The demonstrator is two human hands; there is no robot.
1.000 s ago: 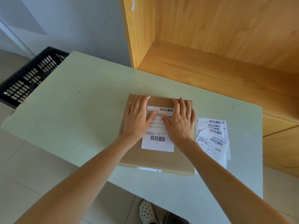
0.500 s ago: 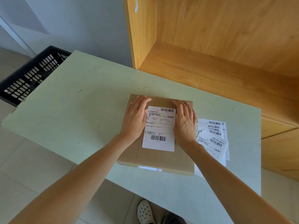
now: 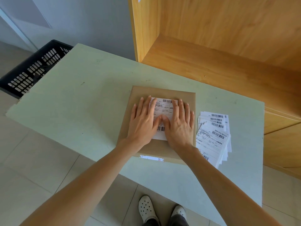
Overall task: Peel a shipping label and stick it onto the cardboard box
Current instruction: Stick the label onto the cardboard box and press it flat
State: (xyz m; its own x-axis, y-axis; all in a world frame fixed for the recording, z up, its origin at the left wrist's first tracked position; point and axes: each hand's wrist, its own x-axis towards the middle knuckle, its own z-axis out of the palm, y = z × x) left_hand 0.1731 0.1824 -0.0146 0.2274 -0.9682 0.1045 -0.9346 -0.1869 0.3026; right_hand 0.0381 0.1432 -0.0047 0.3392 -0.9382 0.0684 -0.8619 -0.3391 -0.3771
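Observation:
A flat brown cardboard box [image 3: 187, 98] lies on the pale green table [image 3: 81, 111]. A white shipping label [image 3: 164, 108] with barcodes lies flat on the box's top. My left hand [image 3: 143, 121] rests palm down on the label's left half with fingers spread. My right hand [image 3: 180, 124] lies flat on the right half. The two thumbs touch at the label's middle, and both hands cover much of the label.
A fanned stack of spare shipping labels [image 3: 213, 136] lies on the table just right of the box. A black slotted crate [image 3: 32, 70] stands off the table's left end. Wooden shelving [image 3: 211, 54] rises behind. My white shoes [image 3: 146, 207] show below the table's front edge.
Both hands slid apart to the label's side edges, then came back inward over it; now the thumbs meet in the middle. The box and the label stack stayed put.

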